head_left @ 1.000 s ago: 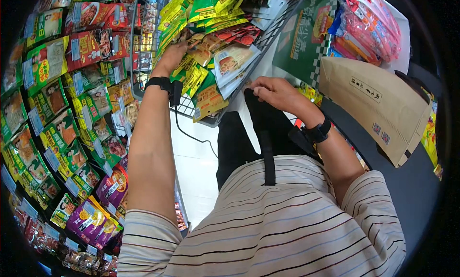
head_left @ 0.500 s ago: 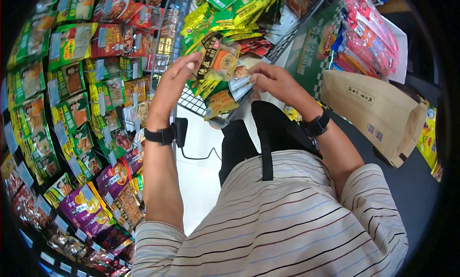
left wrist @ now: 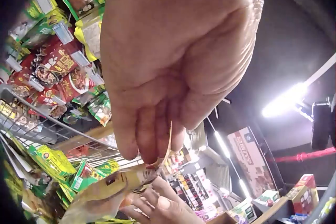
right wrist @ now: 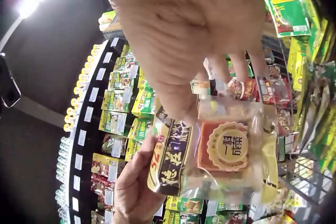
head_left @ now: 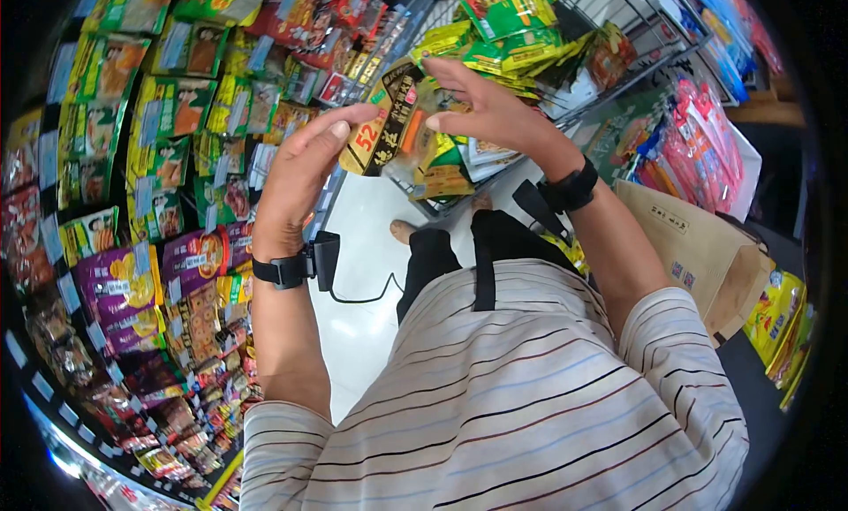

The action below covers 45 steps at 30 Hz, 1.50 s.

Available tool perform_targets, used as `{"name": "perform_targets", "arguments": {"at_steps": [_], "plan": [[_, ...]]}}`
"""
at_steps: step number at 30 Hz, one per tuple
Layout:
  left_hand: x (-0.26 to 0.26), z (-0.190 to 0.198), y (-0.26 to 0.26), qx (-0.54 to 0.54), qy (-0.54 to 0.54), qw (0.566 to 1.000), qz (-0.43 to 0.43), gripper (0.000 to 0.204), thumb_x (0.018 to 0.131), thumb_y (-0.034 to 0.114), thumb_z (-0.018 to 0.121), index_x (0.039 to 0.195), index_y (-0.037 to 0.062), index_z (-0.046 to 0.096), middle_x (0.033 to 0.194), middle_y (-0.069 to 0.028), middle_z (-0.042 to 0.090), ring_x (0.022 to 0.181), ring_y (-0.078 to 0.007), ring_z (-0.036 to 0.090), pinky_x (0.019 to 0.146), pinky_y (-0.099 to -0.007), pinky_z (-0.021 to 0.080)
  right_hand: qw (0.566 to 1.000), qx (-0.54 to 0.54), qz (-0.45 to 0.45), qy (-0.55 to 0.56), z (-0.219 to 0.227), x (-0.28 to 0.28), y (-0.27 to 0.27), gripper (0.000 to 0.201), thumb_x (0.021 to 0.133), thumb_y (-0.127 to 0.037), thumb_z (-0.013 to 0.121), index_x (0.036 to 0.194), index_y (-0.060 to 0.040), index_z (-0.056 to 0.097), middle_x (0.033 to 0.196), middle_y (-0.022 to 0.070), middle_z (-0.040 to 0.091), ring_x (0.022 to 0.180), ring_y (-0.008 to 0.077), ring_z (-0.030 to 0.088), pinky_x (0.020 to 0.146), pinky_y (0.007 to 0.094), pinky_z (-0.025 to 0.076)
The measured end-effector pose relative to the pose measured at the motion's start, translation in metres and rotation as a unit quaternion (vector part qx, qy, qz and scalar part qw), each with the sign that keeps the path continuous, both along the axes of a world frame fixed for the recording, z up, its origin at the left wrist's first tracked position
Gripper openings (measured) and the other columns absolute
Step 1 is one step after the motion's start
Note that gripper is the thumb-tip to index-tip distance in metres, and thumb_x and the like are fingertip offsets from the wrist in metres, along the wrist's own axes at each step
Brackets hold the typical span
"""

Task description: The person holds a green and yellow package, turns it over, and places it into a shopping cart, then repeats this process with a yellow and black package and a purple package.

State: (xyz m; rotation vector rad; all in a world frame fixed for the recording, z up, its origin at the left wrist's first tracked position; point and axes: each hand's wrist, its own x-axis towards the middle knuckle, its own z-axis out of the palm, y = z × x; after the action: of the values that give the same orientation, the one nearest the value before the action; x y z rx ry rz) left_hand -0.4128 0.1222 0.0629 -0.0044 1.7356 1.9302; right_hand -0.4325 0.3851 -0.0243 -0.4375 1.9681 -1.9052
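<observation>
My left hand pinches a clear-fronted hot pot seasoning packet by its black-and-yellow header, marked 52. An orange-red block with a round cream label shows through the clear film in the right wrist view, where the packet faces the camera. My right hand is at the packet's other side, fingers stretched out and thumb tip right at the packet. In the left wrist view the left fingers bend over the packet's edge, and the right hand shows behind it.
Behind the packet stands a wire shopping cart heaped with green and yellow packets. Shelves of hanging food packets line the left. On the right are a brown paper bag, pink packages and yellow packets.
My left hand has come up out of the cart with the packet. My right hand has moved up from near my legs to the packet. The view has turned toward the shelves.
</observation>
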Motion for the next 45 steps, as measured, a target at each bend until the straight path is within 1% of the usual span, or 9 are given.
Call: {"name": "perform_targets", "arguments": {"at_steps": [4, 5, 8, 12, 17, 24, 32, 35, 45], "plan": [[0.017, 0.017, -0.022, 0.037, -0.009, 0.999, 0.007, 0.043, 0.1, 0.025, 0.054, 0.128, -0.0069, 0.057, 0.128, -0.0162, 0.062, 0.117, -0.0231, 0.061, 0.103, -0.0357, 0.046, 0.989, -0.072, 0.108, -0.075, 0.011, -0.007, -0.024, 0.064, 0.089, -0.031, 0.073, 0.137, 0.0014, 0.046, 0.124, 0.0118, 0.06, 0.116, 0.0203, 0.056, 0.096, 0.0345, 0.046], [0.02, 0.02, -0.027, 0.042, -0.015, 0.999, 0.015, 0.041, 0.099, 0.023, 0.055, 0.127, -0.0074, 0.059, 0.127, -0.017, 0.063, 0.115, -0.0237, 0.062, 0.102, -0.0364, 0.048, 0.99, -0.02, 0.121, -0.068, 0.01, -0.008, -0.027, 0.048, 0.09, -0.034, 0.071, 0.121, 0.0003, 0.057, 0.104, 0.0041, 0.065, 0.097, 0.012, 0.059, 0.085, 0.0307, 0.048], [0.03, 0.02, -0.04, 0.04, 0.004, 0.997, 0.067, 0.037, 0.101, 0.021, 0.053, 0.126, -0.0054, 0.06, 0.124, -0.0146, 0.064, 0.111, -0.02, 0.063, 0.098, -0.0336, 0.049, 0.977, -0.024, 0.168, -0.13, 0.02, 0.001, -0.037, 0.041, 0.091, -0.035, 0.07, 0.113, -0.0011, 0.063, 0.099, 0.0031, 0.065, 0.093, 0.01, 0.06, 0.081, 0.0281, 0.049], [0.043, 0.02, -0.052, 0.057, 0.021, 0.989, 0.135, 0.036, 0.1, 0.02, 0.054, 0.125, -0.0055, 0.061, 0.122, -0.0141, 0.065, 0.11, -0.0194, 0.064, 0.099, -0.0327, 0.049, 0.966, -0.062, 0.14, -0.206, 0.022, 0.015, -0.054, 0.04, 0.096, -0.042, 0.062, 0.107, -0.0037, 0.066, 0.101, 0.0035, 0.066, 0.092, 0.0115, 0.062, 0.078, 0.0273, 0.051], [0.058, 0.013, -0.054, 0.061, 0.071, 0.966, 0.241, 0.049, 0.101, 0.027, 0.053, 0.137, -0.0052, 0.048, 0.132, -0.016, 0.059, 0.117, -0.0229, 0.061, 0.097, -0.0364, 0.052, 0.98, -0.074, 0.094, -0.162, 0.03, 0.02, -0.072, 0.041, 0.097, -0.043, 0.059, 0.108, -0.0038, 0.065, 0.1, 0.0018, 0.065, 0.091, 0.0109, 0.06, 0.076, 0.0278, 0.051], [0.093, -0.005, -0.061, 0.102, 0.054, 0.963, 0.245, 0.042, 0.103, 0.031, 0.051, 0.13, 0.0001, 0.052, 0.124, -0.0116, 0.062, 0.11, -0.0209, 0.063, 0.088, -0.0412, 0.058, 0.991, -0.074, 0.043, -0.102, 0.05, 0.018, -0.084, 0.036, 0.098, -0.04, 0.058, 0.099, -0.0046, 0.063, 0.09, -0.0015, 0.059, 0.084, 0.0073, 0.055, 0.073, 0.0276, 0.051], [0.118, -0.013, -0.048, 0.014, 0.022, 0.964, 0.264, 0.043, 0.099, 0.032, 0.06, 0.131, 0.0047, 0.053, 0.122, -0.0039, 0.061, 0.107, -0.0138, 0.059, 0.087, -0.0311, 0.051, 0.991, -0.078, 0.047, -0.102, 0.052, 0.022, -0.102, 0.032, 0.099, -0.036, 0.057, 0.098, -0.0048, 0.064, 0.087, -0.0022, 0.059, 0.082, 0.0063, 0.055, 0.07, 0.0276, 0.052], [0.125, -0.014, -0.043, 0.013, -0.001, 0.955, 0.295, 0.047, 0.098, 0.029, 0.062, 0.134, 0.0003, 0.053, 0.113, -0.0037, 0.064, 0.095, -0.0089, 0.061, 0.083, -0.0245, 0.052, 0.987, -0.102, 0.046, -0.117, 0.057, 0.026, -0.105, 0.031, 0.099, -0.034, 0.058, 0.103, -0.0048, 0.065, 0.092, -0.0011, 0.062, 0.085, 0.0066, 0.058, 0.07, 0.0273, 0.052], [0.143, -0.03, -0.041, 0.041, 0.007, 0.927, 0.373, 0.041, 0.097, 0.022, 0.064, 0.132, -0.0003, 0.057, 0.113, -0.0042, 0.068, 0.097, -0.0092, 0.061, 0.084, -0.0236, 0.048, 0.976, -0.12, 0.083, -0.164, 0.054, 0.03, -0.107, 0.03, 0.099, -0.032, 0.058, 0.106, -0.0034, 0.065, 0.095, 0.0016, 0.063, 0.09, 0.0095, 0.059, 0.075, 0.0279, 0.053]]}}
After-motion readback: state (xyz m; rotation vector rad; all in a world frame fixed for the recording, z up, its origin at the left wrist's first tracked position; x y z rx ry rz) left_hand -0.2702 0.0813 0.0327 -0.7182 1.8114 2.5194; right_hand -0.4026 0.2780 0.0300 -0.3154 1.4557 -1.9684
